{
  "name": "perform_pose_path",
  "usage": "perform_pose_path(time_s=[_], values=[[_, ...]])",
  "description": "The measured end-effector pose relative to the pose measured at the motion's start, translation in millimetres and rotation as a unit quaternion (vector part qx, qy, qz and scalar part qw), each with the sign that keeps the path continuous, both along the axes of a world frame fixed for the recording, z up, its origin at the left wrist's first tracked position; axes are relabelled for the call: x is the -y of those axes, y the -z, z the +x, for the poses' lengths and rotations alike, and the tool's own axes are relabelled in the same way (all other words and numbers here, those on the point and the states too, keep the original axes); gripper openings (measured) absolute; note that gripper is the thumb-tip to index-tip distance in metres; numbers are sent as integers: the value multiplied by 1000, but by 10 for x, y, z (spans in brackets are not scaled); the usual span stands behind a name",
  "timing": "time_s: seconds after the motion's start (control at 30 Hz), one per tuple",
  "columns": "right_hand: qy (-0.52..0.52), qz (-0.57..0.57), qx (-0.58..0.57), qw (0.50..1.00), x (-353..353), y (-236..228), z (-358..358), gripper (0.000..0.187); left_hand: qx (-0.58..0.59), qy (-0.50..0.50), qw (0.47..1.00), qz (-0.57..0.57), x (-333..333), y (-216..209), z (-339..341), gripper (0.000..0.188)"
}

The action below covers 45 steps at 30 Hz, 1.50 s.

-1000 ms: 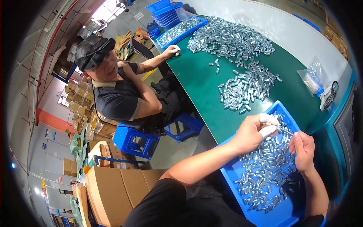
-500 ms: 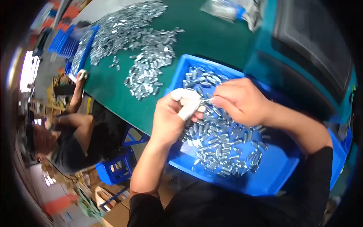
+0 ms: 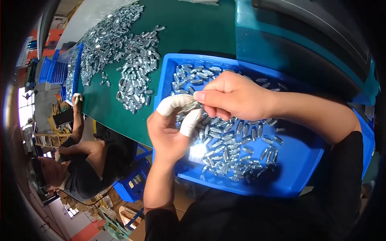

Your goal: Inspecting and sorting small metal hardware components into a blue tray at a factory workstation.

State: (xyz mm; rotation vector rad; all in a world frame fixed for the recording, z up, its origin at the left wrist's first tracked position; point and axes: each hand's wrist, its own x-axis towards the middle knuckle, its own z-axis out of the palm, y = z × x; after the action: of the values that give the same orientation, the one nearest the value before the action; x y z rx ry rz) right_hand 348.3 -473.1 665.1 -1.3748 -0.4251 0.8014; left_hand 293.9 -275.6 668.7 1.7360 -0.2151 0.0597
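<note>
Worktop: a green worktop (image 3: 193,32) filled the upper middle of the view, running from the top edge down to the person's lap.
Machine: a teal housing (image 3: 305,44) stood on the right, just behind the tray.
Tray: a blue tray (image 3: 289,172) sat at the near edge of the worktop, right in front of the person, its floor scattered with small metal parts (image 3: 237,140).
Co-worker: another person (image 3: 86,164) in a dark shirt sat at the left side of the worktop, one hand (image 3: 77,97) with white finger covers resting on its edge.
Piles: loose heaps of the same metal parts (image 3: 120,48) lay on the worktop beyond the tray, spreading to the far left corner.
Bins: more blue bins (image 3: 54,70) stood at the far left, past the heaps.
Left hand: the left hand (image 3: 171,128) was raised over the tray's left part, thumb and forefinger in white finger cots and closed on one part; the other fingers were curled in.
Right hand: the right hand (image 3: 235,96) met it from the right, fingertips pinched on the same part's other end, palm turned down.
Part: the held part (image 3: 191,107), a short shiny metal piece, was above the tray between the two hands, clear of the parts below.
</note>
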Motion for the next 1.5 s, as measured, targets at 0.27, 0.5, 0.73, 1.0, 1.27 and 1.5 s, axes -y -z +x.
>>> perform_pose_path(time_s=[0.27,0.5,0.73,1.0,1.27,1.5], values=[[123,-53,277,952,61,-53,159,38,-15,-93,995,-20,-266,-9,14,13],[108,-20,359,927,59,0,90,35,96,134,975,152,-118,-104,65,28],[102,-12,322,941,12,-1,68,36,38,-229,886,401,-1015,-121,360,23],[82,-12,313,946,-30,17,19,33,18,-181,891,416,-1206,136,556,25],[127,-7,299,946,51,54,46,35,-87,-15,988,-124,-410,-131,167,26],[92,-44,354,930,-4,39,160,33,-56,-23,995,-77,-334,13,83,20]])
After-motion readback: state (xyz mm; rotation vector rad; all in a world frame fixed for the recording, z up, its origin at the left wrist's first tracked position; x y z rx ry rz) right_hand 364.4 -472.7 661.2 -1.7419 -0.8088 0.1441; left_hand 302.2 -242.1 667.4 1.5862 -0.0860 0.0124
